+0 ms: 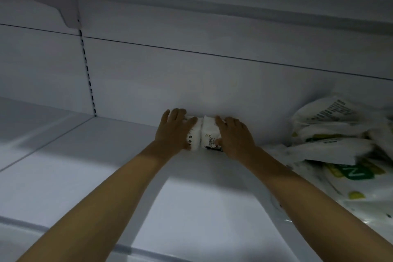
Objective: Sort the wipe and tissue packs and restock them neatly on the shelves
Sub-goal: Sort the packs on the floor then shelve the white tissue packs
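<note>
Sitting touching on the flat white shelf, against its back panel: small white soft left pack, left hand curled round it; matching right pack, gripped by right hand; heap of white-and-green plastic packs well to that hand's right.

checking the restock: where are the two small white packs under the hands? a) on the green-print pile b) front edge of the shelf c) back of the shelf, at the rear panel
c: the left white pack and right white pack sit side by side against the rear panel, one held by the left hand, one by the right hand, apart from the green-print pile.
</note>
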Available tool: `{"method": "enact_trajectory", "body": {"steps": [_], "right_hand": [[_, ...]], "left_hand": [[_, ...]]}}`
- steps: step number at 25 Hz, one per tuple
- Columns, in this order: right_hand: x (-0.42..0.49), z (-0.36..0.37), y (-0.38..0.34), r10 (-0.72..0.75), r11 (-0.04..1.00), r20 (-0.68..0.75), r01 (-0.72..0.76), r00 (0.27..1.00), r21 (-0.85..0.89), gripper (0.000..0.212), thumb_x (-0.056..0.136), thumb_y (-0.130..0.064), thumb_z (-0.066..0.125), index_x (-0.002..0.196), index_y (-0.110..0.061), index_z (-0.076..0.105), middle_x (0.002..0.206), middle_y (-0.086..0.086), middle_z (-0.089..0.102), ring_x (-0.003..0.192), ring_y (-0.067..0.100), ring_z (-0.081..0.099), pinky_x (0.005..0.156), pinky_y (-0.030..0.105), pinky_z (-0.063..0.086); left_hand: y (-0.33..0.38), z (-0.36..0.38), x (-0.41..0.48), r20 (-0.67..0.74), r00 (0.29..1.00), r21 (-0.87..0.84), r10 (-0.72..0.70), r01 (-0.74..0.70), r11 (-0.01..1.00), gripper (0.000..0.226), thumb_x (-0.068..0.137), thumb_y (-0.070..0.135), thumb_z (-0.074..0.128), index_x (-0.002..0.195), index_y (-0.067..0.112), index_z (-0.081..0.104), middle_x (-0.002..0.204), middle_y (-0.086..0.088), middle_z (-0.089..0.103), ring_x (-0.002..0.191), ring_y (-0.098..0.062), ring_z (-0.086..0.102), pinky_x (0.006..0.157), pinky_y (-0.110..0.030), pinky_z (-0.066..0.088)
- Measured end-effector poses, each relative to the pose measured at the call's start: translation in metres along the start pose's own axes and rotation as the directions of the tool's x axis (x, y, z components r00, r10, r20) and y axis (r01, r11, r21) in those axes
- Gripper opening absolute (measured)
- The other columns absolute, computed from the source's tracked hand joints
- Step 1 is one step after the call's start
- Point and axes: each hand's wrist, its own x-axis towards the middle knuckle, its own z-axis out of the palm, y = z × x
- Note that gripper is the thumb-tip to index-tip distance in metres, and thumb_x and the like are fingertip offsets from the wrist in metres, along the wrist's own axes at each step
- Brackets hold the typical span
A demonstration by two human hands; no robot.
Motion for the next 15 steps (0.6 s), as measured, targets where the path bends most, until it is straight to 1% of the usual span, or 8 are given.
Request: {"method": "enact_trajectory", "body": {"steps": [3,5,6,8,9,10,12,15], "right_hand": [[0.000,0.011,0.005,0.037,0.980,-0.109,-0.015,0.993,0.197,0.076,0.085,-0.035,0.066,0.148,-0.015,0.028,0.150,0.013,0.032,0.140,0.027,0.026,0.115,0.042,0.019],[-0.016,0.027,0.001,0.214,0.898,-0.280,-0.077,0.936,0.433,0.083,0.077,-0.032,0.076,0.147,-0.019,0.033,0.155,0.015,0.024,0.142,0.029,0.024,0.115,0.045,0.022],[-0.025,0.032,-0.003,0.332,0.798,-0.279,-0.110,0.901,0.593,0.090,0.074,-0.031,0.080,0.148,-0.021,0.030,0.155,0.014,0.022,0.141,0.028,0.027,0.113,0.043,0.027],[-0.036,0.038,-0.005,0.487,0.498,-0.136,-0.146,0.863,0.855,0.100,0.072,-0.026,0.083,0.150,-0.023,0.021,0.148,0.007,0.032,0.130,0.018,0.040,0.106,0.036,0.039],[-0.037,0.039,-0.003,0.514,0.378,-0.045,-0.179,0.857,0.908,0.097,0.074,-0.023,0.082,0.149,-0.023,0.021,0.138,0.002,0.043,0.121,0.015,0.049,0.100,0.034,0.044],[-0.037,0.037,-0.001,0.526,0.318,0.026,-0.226,0.850,0.921,0.089,0.074,-0.023,0.081,0.145,-0.022,0.027,0.125,-0.001,0.052,0.111,0.014,0.055,0.094,0.033,0.047],[-0.035,0.037,0.003,0.542,0.331,0.054,-0.272,0.839,0.903,0.063,0.073,-0.027,0.082,0.124,-0.023,0.046,0.107,-0.004,0.060,0.101,0.018,0.062,0.089,0.037,0.050],[-0.033,0.040,0.003,0.529,0.331,0.053,-0.263,0.847,0.906,0.044,0.070,-0.030,0.084,0.102,-0.027,0.054,0.097,-0.006,0.065,0.092,0.016,0.064,0.085,0.040,0.053]], "left_hand": [[0.015,0.015,-0.017,-0.167,0.983,0.059,-0.074,0.085,0.995,0.102,0.059,0.041,0.087,0.144,0.019,0.034,0.133,-0.009,0.052,0.124,-0.029,0.048,0.107,-0.046,0.034],[0.019,0.029,-0.030,-0.322,0.939,-0.032,-0.120,0.116,0.993,0.097,0.054,0.031,0.088,0.137,0.016,0.039,0.136,-0.013,0.053,0.127,-0.031,0.047,0.103,-0.053,0.037],[0.017,0.031,-0.035,-0.370,0.914,-0.091,-0.167,0.143,0.986,0.093,0.056,0.029,0.085,0.136,0.016,0.040,0.139,-0.014,0.050,0.129,-0.029,0.042,0.103,-0.054,0.037],[0.012,0.031,-0.038,-0.418,0.875,-0.203,-0.244,0.171,0.964,0.085,0.059,0.031,0.083,0.133,0.018,0.045,0.137,-0.014,0.049,0.124,-0.027,0.038,0.098,-0.050,0.040],[0.010,0.031,-0.039,-0.411,0.872,-0.253,-0.266,0.171,0.952,0.080,0.060,0.031,0.083,0.131,0.017,0.049,0.133,-0.013,0.051,0.121,-0.027,0.038,0.094,-0.048,0.043],[0.009,0.031,-0.039,-0.388,0.880,-0.287,-0.272,0.165,0.944,0.076,0.060,0.028,0.084,0.128,0.016,0.053,0.129,-0.013,0.054,0.117,-0.029,0.040,0.088,-0.047,0.046],[0.007,0.032,-0.037,-0.346,0.897,-0.324,-0.273,0.159,0.933,0.069,0.059,0.019,0.085,0.123,0.012,0.059,0.123,-0.015,0.057,0.114,-0.032,0.045,0.075,-0.045,0.053],[0.009,0.034,-0.035,-0.267,0.919,-0.400,-0.290,0.168,0.901,0.069,0.067,0.009,0.078,0.131,0.009,0.052,0.134,-0.015,0.048,0.125,-0.029,0.036,0.069,-0.042,0.055]]}}
